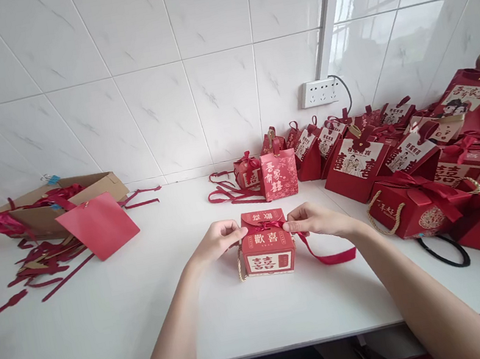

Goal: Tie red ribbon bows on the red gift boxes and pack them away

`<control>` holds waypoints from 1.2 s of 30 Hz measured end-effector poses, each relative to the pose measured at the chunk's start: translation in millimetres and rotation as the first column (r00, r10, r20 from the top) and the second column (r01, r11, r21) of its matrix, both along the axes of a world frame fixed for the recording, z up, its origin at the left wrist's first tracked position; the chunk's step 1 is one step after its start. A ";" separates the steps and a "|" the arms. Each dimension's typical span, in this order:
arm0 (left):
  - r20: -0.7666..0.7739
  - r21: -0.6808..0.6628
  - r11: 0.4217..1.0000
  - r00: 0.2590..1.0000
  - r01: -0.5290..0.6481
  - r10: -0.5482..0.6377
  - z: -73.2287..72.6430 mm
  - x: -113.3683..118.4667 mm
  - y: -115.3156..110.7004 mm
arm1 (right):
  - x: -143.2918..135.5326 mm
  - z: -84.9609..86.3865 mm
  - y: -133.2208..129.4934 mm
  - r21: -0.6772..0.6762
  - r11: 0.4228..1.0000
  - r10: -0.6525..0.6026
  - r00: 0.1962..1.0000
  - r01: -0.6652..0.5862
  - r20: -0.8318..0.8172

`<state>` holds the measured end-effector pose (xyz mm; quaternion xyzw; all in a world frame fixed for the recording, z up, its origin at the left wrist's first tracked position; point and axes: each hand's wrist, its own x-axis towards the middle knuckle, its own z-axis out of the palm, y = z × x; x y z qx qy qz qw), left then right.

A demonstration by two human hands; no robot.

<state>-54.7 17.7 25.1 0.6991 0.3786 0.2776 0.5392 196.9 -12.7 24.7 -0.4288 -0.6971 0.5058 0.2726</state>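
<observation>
1. Two bare hands flank one small red-and-cream paper gift box (266, 246) on the white tabletop (210, 327); it sits directly between them, neither hand clearly nearer.
2. Left hand (219, 240): thumb and forefinger pinched together at the left side of the glossy red ribbon (334, 258) crossing the lid.
3. Right hand (311, 218): likewise pinched, on the ribbon's right side; a loose length trails rightward onto the tabletop.
4. Its lettered front faces the person, and the ribbon runs left to right; foreshortening hides which way the long axis lies.
5. One twisted gold rope handle (240, 266) hangs below the left fingers.
6. Just behind stands an upright red patterned card box (280, 177); a larger red box with rope handles (412, 208) lies near the right forearm. Nothing separates hands from ribbon.
</observation>
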 end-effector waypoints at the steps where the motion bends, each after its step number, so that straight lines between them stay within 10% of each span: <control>1: 0.016 -0.002 1.000 1.000 0.015 -0.015 -0.1 -0.7 0.6 | 0.5 -0.4 0.1 -0.008 1.000 0.012 1.000 -0.012 -0.006; 29: 0.347 -0.319 0.944 0.937 0.087 0.031 -30.4 -6.7 7.9 | 11.9 -21.3 14.9 -0.257 0.891 0.227 0.857 -0.374 -0.462; 36: 0.343 -0.292 0.954 0.939 0.067 0.038 -19.0 2.3 -20.5 | 14.9 -3.6 -16.1 -0.247 0.945 0.127 0.937 -0.214 -0.325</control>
